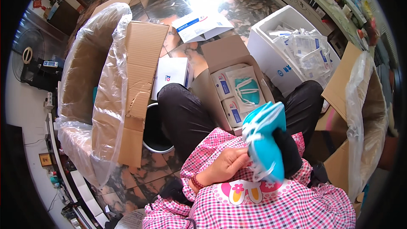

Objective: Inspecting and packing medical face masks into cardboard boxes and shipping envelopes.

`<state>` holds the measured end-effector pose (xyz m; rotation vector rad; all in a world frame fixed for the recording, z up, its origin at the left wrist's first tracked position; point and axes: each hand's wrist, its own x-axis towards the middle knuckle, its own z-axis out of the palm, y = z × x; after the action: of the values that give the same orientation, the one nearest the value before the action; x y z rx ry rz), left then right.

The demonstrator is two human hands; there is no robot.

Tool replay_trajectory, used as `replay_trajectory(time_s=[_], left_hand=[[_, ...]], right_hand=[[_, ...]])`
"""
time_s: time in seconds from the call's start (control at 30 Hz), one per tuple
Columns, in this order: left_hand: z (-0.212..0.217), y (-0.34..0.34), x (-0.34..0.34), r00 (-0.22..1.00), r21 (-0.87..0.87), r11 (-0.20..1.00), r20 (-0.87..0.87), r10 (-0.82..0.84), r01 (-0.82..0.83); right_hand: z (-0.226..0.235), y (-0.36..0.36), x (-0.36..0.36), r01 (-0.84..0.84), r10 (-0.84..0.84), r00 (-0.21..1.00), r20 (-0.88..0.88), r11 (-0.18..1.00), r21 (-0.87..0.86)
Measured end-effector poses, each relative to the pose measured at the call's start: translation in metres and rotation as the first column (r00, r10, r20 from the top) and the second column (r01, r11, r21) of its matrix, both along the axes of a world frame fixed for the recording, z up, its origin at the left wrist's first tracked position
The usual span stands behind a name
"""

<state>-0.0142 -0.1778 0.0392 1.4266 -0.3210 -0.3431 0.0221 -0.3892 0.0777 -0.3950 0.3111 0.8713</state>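
Over my lap are teal cup-shaped face masks (271,152) with white straps, slightly blurred by motion. My left hand (229,163) is closed in a pinch at their left edge, where the straps hang. My right hand (289,150), covered in black, is closed round their right side; its fingers are mostly hidden behind the masks. Just beyond, between my knees, stands an open cardboard box (224,51). Inside it lie white packets (232,111) and another teal mask (247,91) with white straps, resting on a clear bag.
At left stands a large carton (140,59) lined with clear plastic, beside a dark bin (157,133). A white foam box (265,51) at right holds many clear packets (307,51). Another lined carton (366,114) is far right. White boxes (171,74) lie ahead on the tiled floor.
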Motion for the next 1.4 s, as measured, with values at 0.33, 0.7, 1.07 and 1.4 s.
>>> replay_trajectory(time_s=[0.33,0.7,1.07,1.4], left_hand=[[0.005,0.023,-0.029,0.888,0.405,0.893,0.314,-0.336,0.195],[-0.095,0.185,-0.051,0.435,-0.096,0.535,-0.709,0.555,-0.839],[-0.168,0.224,-0.025,0.387,-0.201,0.342,-0.643,0.661,-0.918],[-0.174,0.219,-0.012,0.149,0.519,0.389,-0.444,0.884,-0.761]], right_hand=[[0.022,-0.012,0.01,-0.242,0.262,0.965,-0.005,0.884,-0.399],[-0.013,-0.081,0.056,0.531,-0.262,0.804,0.533,0.72,-0.447],[-0.032,-0.05,0.055,0.35,0.143,0.807,0.573,0.665,-0.659],[-0.037,-0.043,0.047,0.374,0.106,0.818,0.566,0.651,-0.661]])
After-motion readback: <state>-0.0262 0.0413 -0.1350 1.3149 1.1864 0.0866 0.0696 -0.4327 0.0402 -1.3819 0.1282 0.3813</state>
